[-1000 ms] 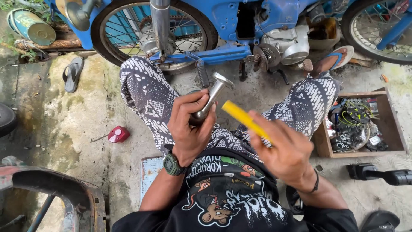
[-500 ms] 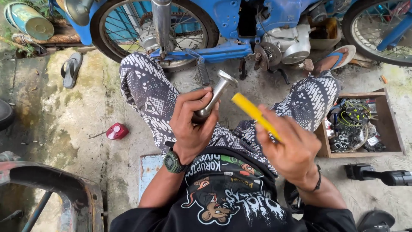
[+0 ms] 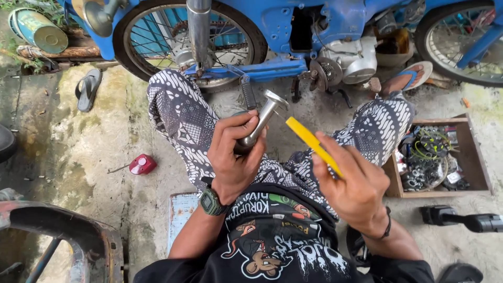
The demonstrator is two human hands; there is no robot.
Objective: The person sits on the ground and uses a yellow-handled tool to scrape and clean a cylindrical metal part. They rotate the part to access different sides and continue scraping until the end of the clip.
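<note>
Sandal [image 3: 87, 89] far left of the metal part [image 3: 264, 118], on the concrete. Red cap-like thing [image 3: 142, 164] left of the part and lower, lying alone.

Left hand [image 3: 236, 152] grips the part's lower end. Fingers are curled shut round it, thumb across the front. The part is a shiny tube with a flared cap. It tilts up and right out of the fist, held in the air over the lap. Watch [image 3: 211, 202] is below the part, on that wrist.

Yellow tool [image 3: 309, 140] is just right of the part, tip near it but apart, a clear gap between. Right hand [image 3: 353, 186] pinches the tool's lower end. Fingers are pressed together along it; I can't see the thumb.

Blue bike [image 3: 283, 21] stands behind the part. Wooden box [image 3: 440, 194] of small bits is well right of the part, on the ground.

My read: this is the lining-up step, tool brought close to the part, no contact yet. The next move calls for a firm left grip so the part doesn't turn, and for closing the tip's gap slowly along the part's tilt. Which spot on the part it goes for, I can't tell.
</note>
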